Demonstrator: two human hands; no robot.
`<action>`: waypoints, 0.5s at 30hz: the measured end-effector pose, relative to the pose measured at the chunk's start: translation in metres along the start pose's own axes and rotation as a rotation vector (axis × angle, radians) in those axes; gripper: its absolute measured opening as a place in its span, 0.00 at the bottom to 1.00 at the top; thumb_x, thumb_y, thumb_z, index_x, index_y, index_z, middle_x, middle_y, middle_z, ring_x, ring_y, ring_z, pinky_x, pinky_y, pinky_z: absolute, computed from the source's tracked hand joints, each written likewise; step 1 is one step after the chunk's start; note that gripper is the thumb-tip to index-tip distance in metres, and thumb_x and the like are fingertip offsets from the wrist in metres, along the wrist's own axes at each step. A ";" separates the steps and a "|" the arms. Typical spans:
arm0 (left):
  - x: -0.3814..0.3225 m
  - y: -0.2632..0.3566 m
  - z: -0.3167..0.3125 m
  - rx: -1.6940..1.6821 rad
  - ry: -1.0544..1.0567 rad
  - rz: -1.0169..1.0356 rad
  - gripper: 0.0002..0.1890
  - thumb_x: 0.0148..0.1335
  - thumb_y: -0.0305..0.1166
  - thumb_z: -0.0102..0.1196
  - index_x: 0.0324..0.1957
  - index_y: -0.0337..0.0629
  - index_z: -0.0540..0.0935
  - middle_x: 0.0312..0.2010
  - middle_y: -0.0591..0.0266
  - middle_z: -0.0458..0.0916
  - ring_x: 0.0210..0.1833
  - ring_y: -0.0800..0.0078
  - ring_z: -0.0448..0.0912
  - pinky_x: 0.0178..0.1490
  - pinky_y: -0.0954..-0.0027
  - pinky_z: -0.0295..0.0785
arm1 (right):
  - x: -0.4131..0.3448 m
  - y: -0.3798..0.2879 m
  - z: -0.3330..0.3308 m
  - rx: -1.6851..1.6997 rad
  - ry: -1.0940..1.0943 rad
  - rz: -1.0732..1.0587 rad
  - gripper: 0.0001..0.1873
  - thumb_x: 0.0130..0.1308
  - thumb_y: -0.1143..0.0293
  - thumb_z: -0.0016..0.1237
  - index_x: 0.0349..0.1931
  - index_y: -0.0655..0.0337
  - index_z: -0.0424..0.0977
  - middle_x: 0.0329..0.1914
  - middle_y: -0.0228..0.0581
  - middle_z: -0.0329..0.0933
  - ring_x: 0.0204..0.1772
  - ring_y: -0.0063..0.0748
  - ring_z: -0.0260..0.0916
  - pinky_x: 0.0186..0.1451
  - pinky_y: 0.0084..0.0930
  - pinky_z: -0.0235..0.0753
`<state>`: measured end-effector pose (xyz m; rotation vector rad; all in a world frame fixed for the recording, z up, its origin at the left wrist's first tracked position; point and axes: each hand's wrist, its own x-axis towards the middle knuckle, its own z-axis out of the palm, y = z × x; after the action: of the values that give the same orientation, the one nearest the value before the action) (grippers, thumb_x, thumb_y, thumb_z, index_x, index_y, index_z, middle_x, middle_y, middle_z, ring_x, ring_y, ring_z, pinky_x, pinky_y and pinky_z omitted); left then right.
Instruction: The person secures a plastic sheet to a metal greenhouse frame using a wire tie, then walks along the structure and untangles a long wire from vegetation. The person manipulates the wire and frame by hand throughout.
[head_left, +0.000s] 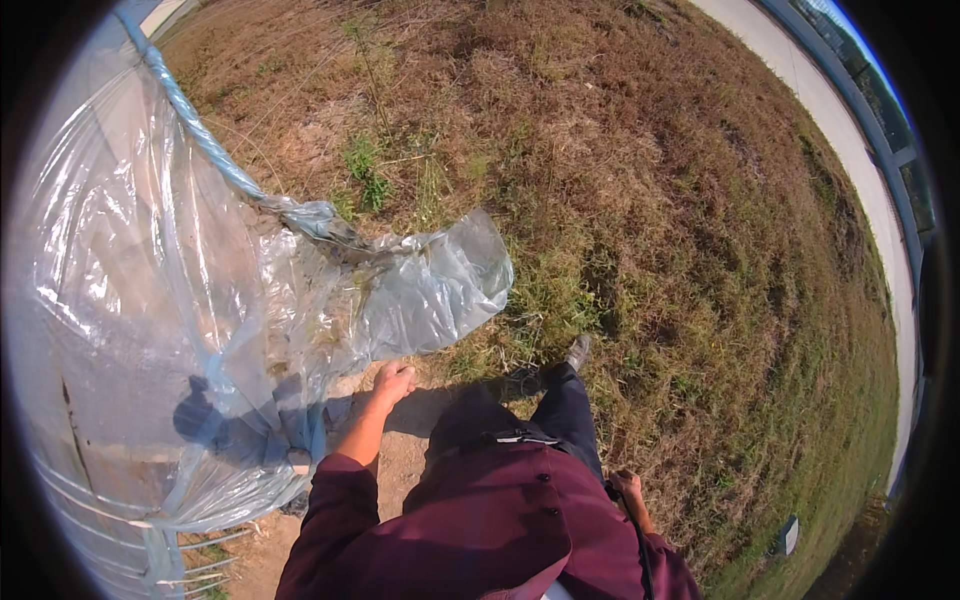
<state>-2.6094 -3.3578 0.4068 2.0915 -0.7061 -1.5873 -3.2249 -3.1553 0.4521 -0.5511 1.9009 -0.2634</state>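
Note:
My left hand (394, 382) is curled into a fist just below the lower edge of a loose flap of clear plastic sheet (442, 289). Nothing shows between its fingers. The flap belongs to a large plastic film cover (120, 247) stretched over a frame at left, with dirt along the fold. Low at my right side, my right hand (628, 487) is closed around a black cord or strap (643, 555) that runs down along my sleeve. Part of that grip is hidden.
A rolled bluish plastic edge (195, 124) runs along the cover's top. Thin rods (206, 555) show at the lower left. Dry grass and weeds (637, 172) spread ahead; bare soil (397, 469) lies by my legs. A pale paved strip (847, 135) curves along the right.

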 end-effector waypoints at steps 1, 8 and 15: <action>0.011 0.003 0.005 -0.020 0.032 -0.005 0.12 0.68 0.37 0.56 0.42 0.37 0.82 0.28 0.62 0.83 0.27 0.73 0.82 0.29 0.70 0.77 | 0.009 -0.042 -0.007 -0.087 0.022 -0.034 0.15 0.67 0.61 0.58 0.37 0.68 0.82 0.27 0.37 0.83 0.30 0.28 0.81 0.34 0.30 0.80; 0.061 -0.099 0.090 0.112 0.152 -0.159 0.11 0.68 0.34 0.59 0.37 0.34 0.83 0.24 0.58 0.83 0.22 0.69 0.82 0.25 0.66 0.79 | 0.247 -0.140 -0.134 0.076 -0.087 -0.023 0.11 0.68 0.69 0.52 0.37 0.70 0.79 0.29 0.46 0.82 0.25 0.33 0.78 0.25 0.33 0.74; -0.014 0.020 0.210 0.179 -0.144 -0.366 0.19 0.69 0.41 0.55 0.32 0.34 0.87 0.25 0.54 0.87 0.26 0.64 0.88 0.31 0.63 0.84 | 0.418 -0.342 -0.214 -0.080 0.267 -0.249 0.10 0.70 0.66 0.57 0.40 0.66 0.79 0.28 0.44 0.81 0.27 0.35 0.77 0.28 0.39 0.75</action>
<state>-2.8183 -3.3704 0.3750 2.3578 -0.5509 -1.9494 -3.4628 -3.6731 0.3413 -0.8430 2.1063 -0.4420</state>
